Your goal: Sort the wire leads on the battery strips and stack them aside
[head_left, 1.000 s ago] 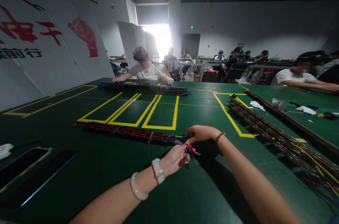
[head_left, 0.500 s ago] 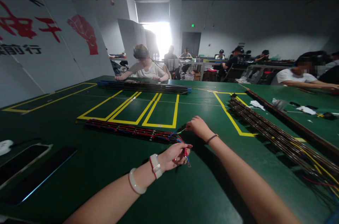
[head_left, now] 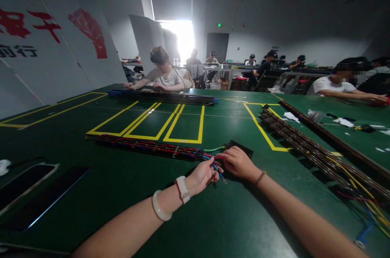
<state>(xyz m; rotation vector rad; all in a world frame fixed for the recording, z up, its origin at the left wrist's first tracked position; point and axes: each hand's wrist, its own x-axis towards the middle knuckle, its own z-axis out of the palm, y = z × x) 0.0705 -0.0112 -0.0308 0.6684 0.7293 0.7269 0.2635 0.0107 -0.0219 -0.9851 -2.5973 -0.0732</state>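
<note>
A long wire harness point(head_left: 146, 146) with red and blue wires lies on the green table in front of me. At its right end my left hand point(head_left: 203, 174) is closed around several wires, among them a blue wire point(head_left: 218, 167) that ends in a metal ring terminal point(head_left: 225, 181). My right hand point(head_left: 239, 162) pinches a red wire point(head_left: 218, 156) just to the right of the left hand. Behind it, a green wire point(head_left: 214, 149) runs loose from the harness end. A dark patch lies beyond the right hand; whether it is an object or shadow I cannot tell.
Bundled long strips with wires point(head_left: 304, 150) lie on the right, beside a dark rail point(head_left: 323, 136). Yellow tape point(head_left: 183, 141) marks boxes on the table point(head_left: 152, 225). Two flat dark panels point(head_left: 45, 197) lie at left. Across the table, a person point(head_left: 164, 71) sits behind a long black bundle point(head_left: 164, 96).
My right hand has let go of the green wire, moved slightly right and nearer, and taken hold of a red wire. My left hand stays at the wires with its fingers more loosened.
</note>
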